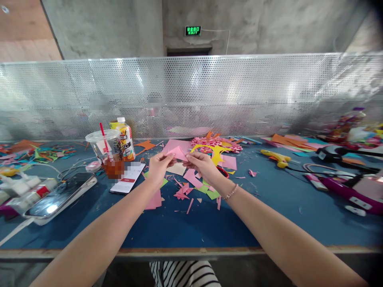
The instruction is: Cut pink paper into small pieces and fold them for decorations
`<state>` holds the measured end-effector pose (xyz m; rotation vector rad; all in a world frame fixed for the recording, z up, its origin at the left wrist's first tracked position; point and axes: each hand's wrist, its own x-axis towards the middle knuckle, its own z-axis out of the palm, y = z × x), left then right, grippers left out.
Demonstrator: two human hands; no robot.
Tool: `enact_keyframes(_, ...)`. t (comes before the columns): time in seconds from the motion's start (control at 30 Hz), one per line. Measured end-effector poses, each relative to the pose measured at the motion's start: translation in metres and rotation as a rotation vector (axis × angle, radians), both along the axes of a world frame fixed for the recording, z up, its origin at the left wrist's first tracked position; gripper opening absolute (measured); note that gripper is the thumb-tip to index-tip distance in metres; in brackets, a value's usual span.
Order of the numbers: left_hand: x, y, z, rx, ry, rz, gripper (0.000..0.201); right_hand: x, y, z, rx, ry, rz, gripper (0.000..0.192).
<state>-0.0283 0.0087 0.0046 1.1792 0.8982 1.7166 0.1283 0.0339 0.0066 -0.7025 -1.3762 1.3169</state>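
Here both hands, left hand and right hand, pinch a pink paper piece above the desk, apparently mid-fold; pressing a crease needs aligned edges.

Matt pink paper, folded, is held between the left hand and the right hand. The table top is covered in a dull blue mat edged with worn wood. Perforated sheet metal forms the shiny screen. A clear plastic cup, a glossy phone and a rough concrete wall are shown.
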Motion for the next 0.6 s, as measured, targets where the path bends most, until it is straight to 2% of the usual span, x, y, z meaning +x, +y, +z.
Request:
enact_keyframes(0.17, -0.0012, 0.0049, -0.0046, -0.005, 0.043, 0.02, 0.018, -0.003, -0.0002, -0.0009, 0.045, -0.096, -0.028, 0.021)
enact_keyframes(0.4, -0.0001, 0.0049, -0.0049, -0.032, 0.023, -0.013, 0.017, -0.0027, -0.0003, -0.0009, 0.079, -0.099, -0.089, 0.023)
enact_keyframes(0.5, 0.0024, 0.0023, -0.003, -0.056, -0.093, -0.079, 0.016, -0.0019, -0.0003, -0.0006, 0.136, -0.141, -0.119, 0.023)
enact_keyframes(0.6, 0.0057, -0.0011, -0.0013, -0.085, -0.235, -0.188, 0.019, -0.0015, -0.0021, -0.0005, 0.265, -0.234, -0.209, 0.02)
